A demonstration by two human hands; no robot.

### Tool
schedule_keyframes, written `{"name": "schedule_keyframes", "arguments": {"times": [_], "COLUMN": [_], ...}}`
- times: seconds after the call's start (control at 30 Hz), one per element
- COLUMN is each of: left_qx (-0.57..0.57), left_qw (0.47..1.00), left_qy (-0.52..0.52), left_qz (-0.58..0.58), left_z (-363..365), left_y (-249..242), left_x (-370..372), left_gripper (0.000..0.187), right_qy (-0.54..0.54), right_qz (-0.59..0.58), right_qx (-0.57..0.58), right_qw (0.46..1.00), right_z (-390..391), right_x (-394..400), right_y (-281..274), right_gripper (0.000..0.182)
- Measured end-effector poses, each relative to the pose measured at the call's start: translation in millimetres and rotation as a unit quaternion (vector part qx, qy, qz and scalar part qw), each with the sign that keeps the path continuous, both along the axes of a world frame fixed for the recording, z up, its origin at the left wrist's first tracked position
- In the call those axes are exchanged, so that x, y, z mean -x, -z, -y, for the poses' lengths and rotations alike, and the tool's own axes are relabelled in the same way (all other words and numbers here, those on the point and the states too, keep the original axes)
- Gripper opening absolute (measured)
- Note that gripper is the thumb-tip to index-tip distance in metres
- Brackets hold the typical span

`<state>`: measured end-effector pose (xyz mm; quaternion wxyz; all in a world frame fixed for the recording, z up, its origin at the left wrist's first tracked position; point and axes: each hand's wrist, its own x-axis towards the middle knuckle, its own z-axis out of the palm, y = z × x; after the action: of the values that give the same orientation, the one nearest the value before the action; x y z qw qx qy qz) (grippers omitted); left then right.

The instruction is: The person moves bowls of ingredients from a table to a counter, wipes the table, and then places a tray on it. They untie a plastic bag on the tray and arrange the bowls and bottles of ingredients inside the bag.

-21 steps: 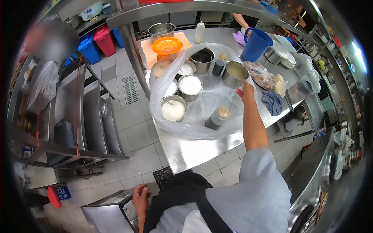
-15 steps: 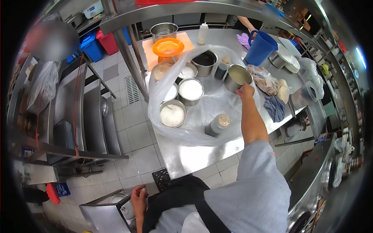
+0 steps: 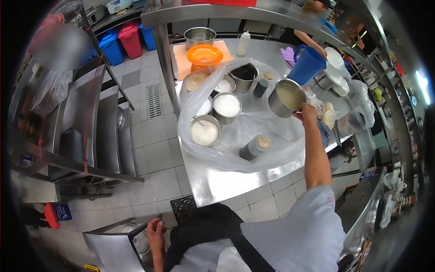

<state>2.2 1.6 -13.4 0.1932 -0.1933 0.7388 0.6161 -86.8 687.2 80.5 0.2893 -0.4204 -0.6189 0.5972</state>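
Observation:
My right hand point(image 3: 308, 113) grips the rim of a steel pot point(image 3: 285, 97) holding a pale liquid and has it lifted and tilted above the steel table point(image 3: 226, 179). A clear plastic sheet point(image 3: 235, 149) lies over several steel bowls of white powder point(image 3: 205, 131) point(image 3: 226, 105), a dark sauce pot point(image 3: 244, 75) and a brown-capped bottle point(image 3: 254, 147). My left hand point(image 3: 155, 231) rests low on the edge of a steel bin point(image 3: 113, 247) near the floor.
A blue jug point(image 3: 308, 63), stacked white plates point(image 3: 335, 61), an orange dish point(image 3: 205, 55) and a grey cloth point(image 3: 324, 131) sit on the table. Another person's arm point(image 3: 308, 38) reaches in at the far end. Steel shelving point(image 3: 86, 131) stands to the left; red and blue bins point(image 3: 122, 38) behind.
My right hand took the steel pot by its rim and lifted it off the table, moving it right. My left hand stayed on the bin.

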Motion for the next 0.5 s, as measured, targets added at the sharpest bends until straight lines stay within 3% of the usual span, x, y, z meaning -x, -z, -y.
{"name": "schedule_keyframes", "arguments": {"times": [0.07, 0.13, 0.3, 0.5], "left_qx": [-0.045, -0.076, -0.166, -0.278], "left_qw": [0.999, 0.997, 0.979, 0.936], "left_qy": [0.004, 0.024, 0.102, 0.142], "left_qz": [-0.018, -0.024, -0.063, -0.159], "left_z": [-4.4, -13.0, -35.8, -35.3], "left_y": [0.2, -4.2, -30.6, -105.9], "left_x": [1.7, 10.0, 35.7, 49.5], "left_gripper": [0.027, 0.026, 0.025, 0.024], "right_qy": [-0.01, -0.089, -0.125, -0.277], "right_qz": [0.008, 0.022, -0.002, -0.009], "right_qx": [-0.045, -0.036, -0.07, -0.099], "right_qw": [0.999, 0.995, 0.99, 0.956], "right_z": [20.2, 38.7, 105.3, 225.9], "right_x": [-6.8, -13.0, -6.3, 12.0], "right_y": [-42.2, -79.1, -144.5, -162.3], "right_gripper": [0.028, 0.027, 0.019, 0.013]}}
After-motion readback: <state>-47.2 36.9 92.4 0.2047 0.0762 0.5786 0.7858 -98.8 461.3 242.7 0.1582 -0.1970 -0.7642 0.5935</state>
